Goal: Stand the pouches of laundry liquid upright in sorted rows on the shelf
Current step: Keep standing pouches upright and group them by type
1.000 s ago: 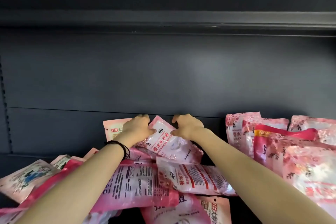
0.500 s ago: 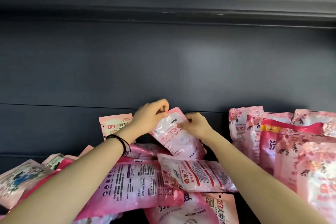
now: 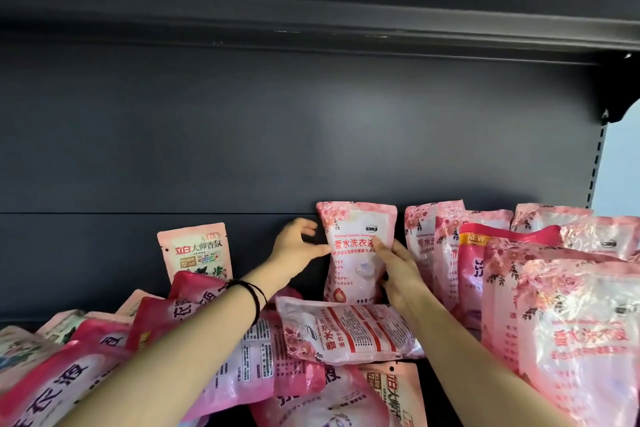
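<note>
At the back of the shelf (image 3: 104, 253), roughly mid-width, we have both hands on one pale pink pouch (image 3: 355, 250). It stands upright against the rear panel, front label facing us.

Left hand (image 3: 294, 250): fingers spread, thumb and fingertips touching the pouch's left edge. Looks like a light touch rather than a closed grip. Black band (image 3: 254, 295) on that wrist.

Right hand (image 3: 398, 270): palm against the pouch's lower right side, index finger laid across the red print, other fingers wrapping the right edge. It is gripping the pouch.

Just right of the held pouch, a narrow gap, then the upright rows (image 3: 485, 253): pale pink floral pouches at the rear, one darker pink pouch (image 3: 474, 253) with a yellow "NEW" tag among them, more pale ones running toward the shelf's front right corner.

Directly below the held pouch, a pale pouch with red stripes (image 3: 346, 333) lies flat on its side, on top of the loose pile.

Left of our hands, a small salmon pouch (image 3: 195, 250) stands at the back panel, apart from the held one. Toward the front left of the shelf, a jumble of darker pink pouches (image 3: 173, 308) lies flat and overlapping, some back-label up. We can't count them.
</note>
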Tool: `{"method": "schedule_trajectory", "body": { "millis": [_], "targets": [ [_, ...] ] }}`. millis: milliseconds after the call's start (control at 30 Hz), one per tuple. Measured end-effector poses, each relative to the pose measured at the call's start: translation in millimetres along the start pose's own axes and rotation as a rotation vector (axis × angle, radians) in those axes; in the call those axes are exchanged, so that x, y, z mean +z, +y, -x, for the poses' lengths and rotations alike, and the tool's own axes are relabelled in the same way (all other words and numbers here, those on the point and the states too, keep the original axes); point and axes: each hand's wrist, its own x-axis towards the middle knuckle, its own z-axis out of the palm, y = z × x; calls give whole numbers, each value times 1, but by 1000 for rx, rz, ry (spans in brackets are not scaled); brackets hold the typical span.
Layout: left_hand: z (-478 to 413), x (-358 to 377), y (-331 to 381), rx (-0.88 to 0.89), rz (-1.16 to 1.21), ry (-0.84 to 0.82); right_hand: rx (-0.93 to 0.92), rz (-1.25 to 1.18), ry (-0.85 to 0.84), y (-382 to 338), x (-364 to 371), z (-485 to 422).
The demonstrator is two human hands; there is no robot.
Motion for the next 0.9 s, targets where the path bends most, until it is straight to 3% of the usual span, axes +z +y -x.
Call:
{"method": "schedule_trajectory", "body": {
  "millis": [167, 333, 500, 600, 733, 900],
  "targets": [
    [3, -5, -7, -29, -23, -291, -1, -25, -26, 0, 0, -1],
    [9, 1, -11, -49, 207, -167, -15, 18, -25, 2, 2, -1],
    [10, 12, -17, -129, 287, -31, -52, 228, -45, 4, -1, -4],
    [7, 11, -17, -135, 256, -45, -18, 351, -67, 7, -7, -3],
    [9, 11, -18, -136, 0, -135, -2, 455, -47, 8, -9, -5],
    [12, 12, -19, -92, -76, -88, -27, 555, 35, 6, -8, -9]
  ]
}}
